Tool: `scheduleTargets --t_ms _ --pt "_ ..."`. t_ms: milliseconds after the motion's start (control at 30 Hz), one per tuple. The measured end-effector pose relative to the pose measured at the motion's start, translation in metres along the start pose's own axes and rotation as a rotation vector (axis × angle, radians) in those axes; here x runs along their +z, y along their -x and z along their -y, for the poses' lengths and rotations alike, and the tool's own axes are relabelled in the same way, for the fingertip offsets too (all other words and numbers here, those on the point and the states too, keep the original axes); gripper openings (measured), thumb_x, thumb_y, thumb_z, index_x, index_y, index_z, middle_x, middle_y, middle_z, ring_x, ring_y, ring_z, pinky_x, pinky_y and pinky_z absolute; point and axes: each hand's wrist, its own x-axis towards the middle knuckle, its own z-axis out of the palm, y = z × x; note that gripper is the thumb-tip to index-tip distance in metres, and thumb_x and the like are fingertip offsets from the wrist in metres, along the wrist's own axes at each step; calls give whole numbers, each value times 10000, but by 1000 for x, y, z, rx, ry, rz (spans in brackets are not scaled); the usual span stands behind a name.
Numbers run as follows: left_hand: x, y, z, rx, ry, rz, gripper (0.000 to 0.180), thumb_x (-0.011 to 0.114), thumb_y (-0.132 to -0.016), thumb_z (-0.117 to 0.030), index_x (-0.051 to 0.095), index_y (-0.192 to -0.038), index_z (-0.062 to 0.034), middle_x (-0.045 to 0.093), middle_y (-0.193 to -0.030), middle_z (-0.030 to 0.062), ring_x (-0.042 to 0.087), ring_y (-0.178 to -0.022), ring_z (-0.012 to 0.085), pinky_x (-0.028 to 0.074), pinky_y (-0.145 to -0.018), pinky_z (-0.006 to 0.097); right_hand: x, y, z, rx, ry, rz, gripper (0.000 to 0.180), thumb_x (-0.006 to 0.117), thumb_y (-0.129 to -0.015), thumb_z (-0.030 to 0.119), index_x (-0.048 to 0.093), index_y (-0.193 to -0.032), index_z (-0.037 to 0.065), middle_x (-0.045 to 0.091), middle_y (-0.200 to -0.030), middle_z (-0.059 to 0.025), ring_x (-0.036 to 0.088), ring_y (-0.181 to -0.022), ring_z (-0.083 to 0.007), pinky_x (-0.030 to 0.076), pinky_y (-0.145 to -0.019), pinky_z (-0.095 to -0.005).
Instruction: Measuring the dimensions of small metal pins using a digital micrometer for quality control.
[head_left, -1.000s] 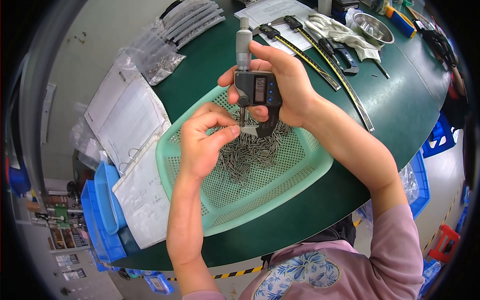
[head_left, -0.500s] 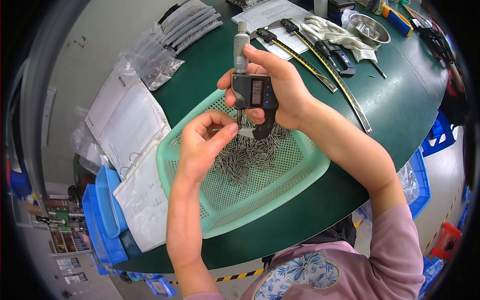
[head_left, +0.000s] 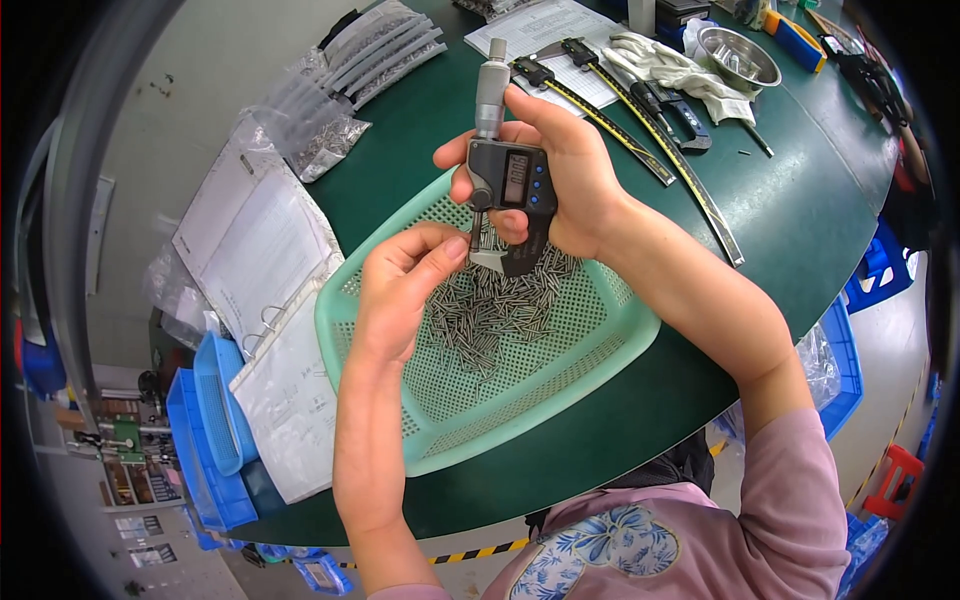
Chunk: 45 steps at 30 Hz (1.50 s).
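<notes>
The right grip [head_left: 582,190] holds a digital micrometer [head_left: 514,180] over a green basket [head_left: 535,418] of pins [head_left: 490,315].

My micrometer [head_left: 500,205]: black body, silver-grey barrel, blue buttons [head_left: 539,184]. Basket [head_left: 540,412] in front of me: pale mint green, hole-grid pattern. Pins [head_left: 500,310]: dull metallic grey. Table [head_left: 790,230]: dark green. My top [head_left: 790,480]: dusty mauve, blue-and-white floral patch [head_left: 625,545]. Calipers [head_left: 708,208]: black, yellow strips. Gloves [head_left: 690,75]: white. Bins [head_left: 205,460] to my left: blue. Stool [head_left: 893,482]: red. Floor tape [head_left: 480,551]: black-and-yellow diagonal stripes.
</notes>
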Motion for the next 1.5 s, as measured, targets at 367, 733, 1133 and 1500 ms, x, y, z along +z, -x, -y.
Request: scheduleTargets --t_ms 367,733,1133,1500 --pt "-1 0 0 19 -28 3 113 611 -800 -89 609 -838 17 566 -778 8 491 -725 72 385 -664 216 1 0 -1 -46 16 -9 562 416 -830 530 566 -860 -11 576 -647 -81 416 -382 -107 344 -384 -225" --pt "-4 -2 -1 -6 -7 -1 116 621 -779 -97 597 -822 8 572 -782 24 528 -748 93 413 -697 234 2 1 0 -12 72 22 602 254 -896 504 545 -969 -18 573 -728 -80 427 -434 -110 351 -415 -223" --pt "18 1 21 301 -1073 146 82 660 -642 -75 626 -701 -30 569 -802 109 540 -808 292 436 -708 384 -3 -2 0 -20 -2 -58 620 297 -858 524 556 -948 -31 579 -718 -83 431 -431 -111 361 -409 -220" --pt "28 -4 35 436 -1055 263 77 664 -627 -89 636 -693 -61 574 -657 117 549 -670 310 438 -615 408 -3 -1 0 -21 11 -78 612 332 -838 527 558 -940 -32 579 -714 -81 426 -421 -112 360 -410 -220"
